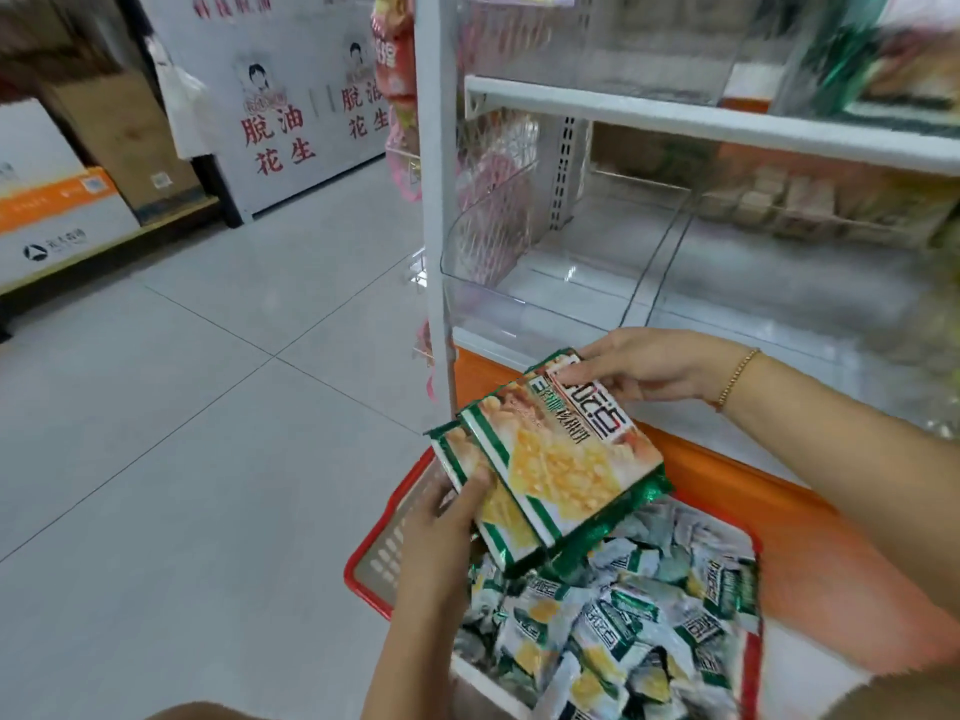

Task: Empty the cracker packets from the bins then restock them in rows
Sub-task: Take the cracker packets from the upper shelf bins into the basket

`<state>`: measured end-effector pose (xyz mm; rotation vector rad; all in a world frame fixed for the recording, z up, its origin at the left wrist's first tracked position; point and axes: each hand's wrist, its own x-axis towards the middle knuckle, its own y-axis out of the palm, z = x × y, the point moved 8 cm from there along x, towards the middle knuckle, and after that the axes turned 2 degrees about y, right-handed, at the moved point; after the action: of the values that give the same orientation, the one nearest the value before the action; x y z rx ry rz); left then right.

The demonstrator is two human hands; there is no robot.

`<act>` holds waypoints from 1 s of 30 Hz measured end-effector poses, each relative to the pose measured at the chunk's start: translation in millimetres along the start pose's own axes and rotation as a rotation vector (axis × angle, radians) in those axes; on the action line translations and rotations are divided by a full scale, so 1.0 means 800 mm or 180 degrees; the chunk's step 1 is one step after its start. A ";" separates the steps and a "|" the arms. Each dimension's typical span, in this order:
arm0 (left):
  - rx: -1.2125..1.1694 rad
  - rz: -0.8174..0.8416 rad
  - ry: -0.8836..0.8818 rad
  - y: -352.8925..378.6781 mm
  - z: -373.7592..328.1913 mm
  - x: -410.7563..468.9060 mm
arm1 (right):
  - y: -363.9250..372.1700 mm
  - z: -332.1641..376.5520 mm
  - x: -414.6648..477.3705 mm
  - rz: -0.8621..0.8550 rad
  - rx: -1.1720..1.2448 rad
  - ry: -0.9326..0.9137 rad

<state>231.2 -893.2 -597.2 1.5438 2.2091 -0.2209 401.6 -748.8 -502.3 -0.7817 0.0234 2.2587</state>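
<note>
Two green-and-white cracker packets (561, 459) are stacked and held over a red basket (366, 569). My left hand (441, 543) grips their near left edge, thumb on top. My right hand (649, 363) pinches the far end of the upper packet. The basket below is heaped with several more of the same packets (623, 615). Beyond my hands, a clear plastic bin (519, 298) on the lower shelf holds no packets, and the clear bin to its right (779, 283) looks bare too.
The white shelf post (436, 200) stands just left of the bins, with an orange shelf edge (727, 465) behind the basket. Other snacks fill the upper shelf (727, 116) and the far right. Cardboard boxes (119, 132) line the left wall across the tiled floor.
</note>
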 end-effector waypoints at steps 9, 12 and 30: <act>-0.0669 0.1025 -0.0367 0.091 -0.012 -0.023 | -0.011 -0.035 -0.128 0.0266 -0.0044 0.0147; -0.0630 0.1124 -0.0287 0.105 -0.022 -0.030 | -0.011 -0.044 -0.145 0.0074 0.0031 0.0015; -0.0420 0.1712 0.1125 0.181 -0.199 -0.053 | -0.085 0.060 -0.235 -0.0281 -0.0259 -0.0790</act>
<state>335.7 -817.4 -419.7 2.1511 1.8961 0.3797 523.2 -808.0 -347.3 -0.5280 -0.2168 2.2676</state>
